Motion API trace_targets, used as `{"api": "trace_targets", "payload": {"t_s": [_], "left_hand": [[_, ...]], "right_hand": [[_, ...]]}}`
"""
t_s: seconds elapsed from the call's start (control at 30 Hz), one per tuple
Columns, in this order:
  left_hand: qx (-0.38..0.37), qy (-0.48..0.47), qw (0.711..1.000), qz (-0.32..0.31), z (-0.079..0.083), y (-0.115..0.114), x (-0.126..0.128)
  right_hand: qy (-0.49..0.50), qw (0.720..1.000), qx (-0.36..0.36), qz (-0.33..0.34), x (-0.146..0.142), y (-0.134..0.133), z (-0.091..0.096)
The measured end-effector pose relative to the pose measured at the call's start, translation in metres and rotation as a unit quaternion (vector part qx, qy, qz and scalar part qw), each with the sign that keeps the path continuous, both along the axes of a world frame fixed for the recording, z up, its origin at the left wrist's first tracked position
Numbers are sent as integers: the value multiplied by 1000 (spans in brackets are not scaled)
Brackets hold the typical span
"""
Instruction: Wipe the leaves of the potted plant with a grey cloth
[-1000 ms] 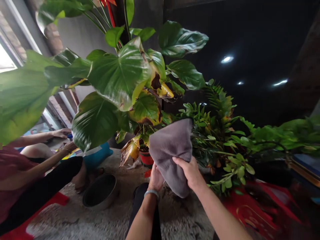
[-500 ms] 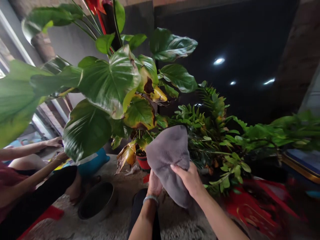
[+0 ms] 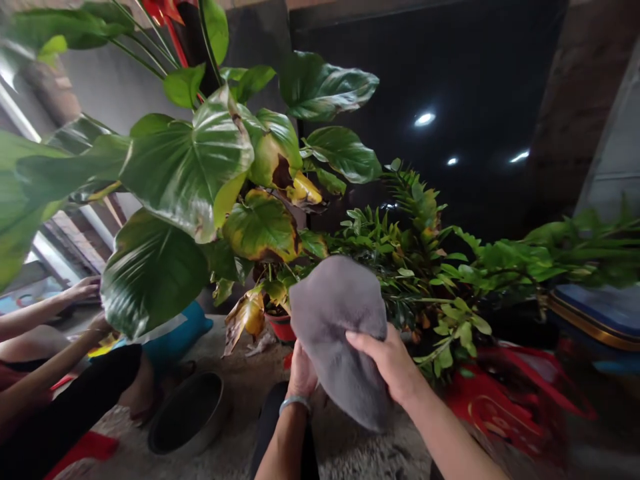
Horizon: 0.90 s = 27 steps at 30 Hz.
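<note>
A soft grey cloth is spread in front of me, its upper part raised and rounded and its lower end hanging down. My right hand pinches it from the right, thumb on the near face and the other fingers out of sight behind. From the lower left, my left hand, with a band at the wrist, grips the cloth from underneath; its fingers are mostly covered. Whether anything lies behind the cloth cannot be seen. Just beyond stands a large-leaved plant with some yellowed, browned leaves, near a red pot.
Bushy green plants stand behind and to the right. A dark basin sits on the ground at left, near another person's hands and leg. Red bags and a blue box with a gold rim are at right.
The cloth has shifted in my hands: its top is now wider and rounder and its lower end hangs slightly lower. The surroundings have slid left as my view turned right.
</note>
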<state>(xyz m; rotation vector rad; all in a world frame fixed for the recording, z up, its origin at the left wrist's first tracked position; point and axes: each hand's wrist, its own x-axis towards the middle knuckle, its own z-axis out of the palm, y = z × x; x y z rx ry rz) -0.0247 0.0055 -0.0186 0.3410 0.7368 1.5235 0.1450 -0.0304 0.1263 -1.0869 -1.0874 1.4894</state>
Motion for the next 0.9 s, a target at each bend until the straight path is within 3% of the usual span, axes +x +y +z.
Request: {"api": "trace_targets", "payload": {"t_s": [0.07,0.13,0.23,0.3,0.4,0.5,0.57,0.67,0.8,0.9], "left_hand": [[-17,-31,999,-20,5,0,4],[-20,-41,998,-38,8,1,4],[-28,-26,999,-37,5,5,-2],[-38,-12,999,-35,1,6,-4],[-29,-13,999,-20,-1,5,-1],[-3,-8,1000,-4,0,3,6],[1,16,1000,-12,1,2,8],[-5,47,999,-25,2,2,7],[-31,37,999,-17,3,1,5],[-30,20,999,-25,3,0,6]], "right_hand": [[3,999,-4,-45,-5,14,-3],[-27,997,-49,-56,-8,11,-22],[-79,991,-108,-13,-6,-18,-59],[-103,987,-124,4,1,-39,-72],[-115,989,-91,17,10,-49,-60],[-90,996,0,22,15,-28,-29],[-67,997,26,-33,16,-10,-16],[-57,992,-41,-103,17,-2,-25],[-101,986,-120,-49,22,-33,-55],[-91,987,-109,-71,31,-49,-50]]}}
